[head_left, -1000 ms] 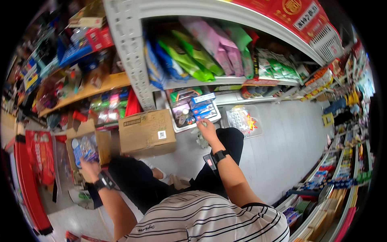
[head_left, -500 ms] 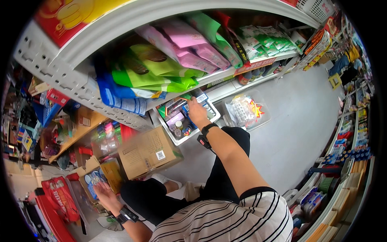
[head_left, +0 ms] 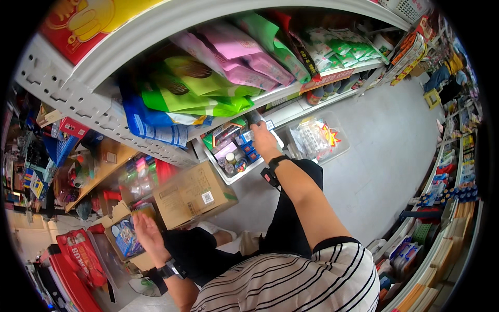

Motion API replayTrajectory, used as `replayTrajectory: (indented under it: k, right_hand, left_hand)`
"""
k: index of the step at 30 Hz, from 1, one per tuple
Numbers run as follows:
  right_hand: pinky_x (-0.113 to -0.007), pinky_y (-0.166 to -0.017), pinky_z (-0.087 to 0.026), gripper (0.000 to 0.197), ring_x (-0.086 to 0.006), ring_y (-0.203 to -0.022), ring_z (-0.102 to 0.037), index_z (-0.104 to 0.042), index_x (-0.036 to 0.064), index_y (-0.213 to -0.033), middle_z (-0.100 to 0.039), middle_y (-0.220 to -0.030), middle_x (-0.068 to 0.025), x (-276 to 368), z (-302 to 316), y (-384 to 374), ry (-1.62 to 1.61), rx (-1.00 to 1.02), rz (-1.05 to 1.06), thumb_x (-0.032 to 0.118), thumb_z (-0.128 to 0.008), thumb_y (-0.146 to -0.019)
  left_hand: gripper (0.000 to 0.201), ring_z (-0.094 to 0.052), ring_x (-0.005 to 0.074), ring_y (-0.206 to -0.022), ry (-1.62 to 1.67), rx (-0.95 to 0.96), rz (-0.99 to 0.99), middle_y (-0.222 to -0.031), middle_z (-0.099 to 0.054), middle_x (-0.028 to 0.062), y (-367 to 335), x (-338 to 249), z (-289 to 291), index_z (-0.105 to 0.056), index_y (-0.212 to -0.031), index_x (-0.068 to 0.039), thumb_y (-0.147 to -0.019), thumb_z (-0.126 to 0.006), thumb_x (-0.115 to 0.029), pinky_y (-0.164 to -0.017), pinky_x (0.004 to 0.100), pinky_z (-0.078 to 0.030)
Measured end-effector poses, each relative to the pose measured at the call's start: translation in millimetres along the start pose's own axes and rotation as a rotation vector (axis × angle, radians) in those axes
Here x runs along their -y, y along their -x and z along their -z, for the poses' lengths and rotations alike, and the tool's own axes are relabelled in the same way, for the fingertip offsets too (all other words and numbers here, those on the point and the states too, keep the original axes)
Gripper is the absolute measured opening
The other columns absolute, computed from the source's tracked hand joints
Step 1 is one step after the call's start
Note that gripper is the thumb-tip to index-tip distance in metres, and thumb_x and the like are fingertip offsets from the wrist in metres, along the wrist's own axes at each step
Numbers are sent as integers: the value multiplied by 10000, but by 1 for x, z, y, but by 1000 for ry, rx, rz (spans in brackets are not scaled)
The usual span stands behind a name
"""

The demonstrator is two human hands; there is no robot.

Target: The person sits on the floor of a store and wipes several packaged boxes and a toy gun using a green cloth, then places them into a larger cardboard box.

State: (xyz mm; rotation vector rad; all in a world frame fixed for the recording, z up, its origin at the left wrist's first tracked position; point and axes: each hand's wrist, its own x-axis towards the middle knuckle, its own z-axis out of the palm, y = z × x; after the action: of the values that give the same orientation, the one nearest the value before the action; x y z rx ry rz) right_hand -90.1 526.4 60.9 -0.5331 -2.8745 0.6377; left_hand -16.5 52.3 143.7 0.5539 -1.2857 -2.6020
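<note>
We're over a grey floor (head_left: 374, 151). Lower left, our left hand (head_left: 149, 234) spreads empty beside a brown carton (head_left: 119, 212). Mid-frame, our right hand (head_left: 266, 141) reaches into the white bin (head_left: 241, 176), grip unclear. Careful fingers seem needed among small blue boxes (head_left: 253, 155).

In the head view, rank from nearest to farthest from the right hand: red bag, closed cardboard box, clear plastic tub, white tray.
1. White tray, beneath the right hand
2. Clear plastic tub, right side
3. Closed cardboard box, left side
4. Red bag, far left
</note>
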Motion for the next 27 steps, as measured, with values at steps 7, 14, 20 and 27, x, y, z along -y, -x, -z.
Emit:
replayTrajectory:
  k: [7,14,20,27]
  right_hand:
    - [-419,-719,-525,521,-345,-866,-620,-531,141,-1109,-463,-1225,-111,78,97,105,-287,-100,224,74,-747,-640]
    - [-394,-698,-516,512,-301,-902,-607,-563,126,-1079,-501,-1179,-74,114,113,180,-452,-104,556,30,-753,-613]
    - [-310,-867,-450,196,-175,-944,-582,-587,64,-1029,-622,-976,-64,84,111,151,-1127,-103,57,157,-637,-864]
    - [-422,-1068,-315,427,-343,-1299,-383,-472,67,-1318,-383,-1414,-183,145,115,190,-712,34,703,144,-528,-902]
  left_hand:
    - [569,-419,255,-1294,-187,609,503,-1461,-359,158,60,50,-94,-325,-1413,-66,-967,-463,-390,-1007,363,-401]
    - [531,-504,256,-1218,-38,600,486,-1327,-495,127,100,75,-141,-334,-1367,-30,-964,-494,-336,-980,407,-454]
    - [526,-510,239,-1204,-138,622,357,-1327,-483,109,102,52,-120,-314,-1381,-26,-932,-556,-154,-956,401,-464]
    - [499,-539,202,-1147,-221,657,313,-1296,-491,85,116,54,-117,-334,-1365,-60,-925,-558,-126,-922,359,-494]
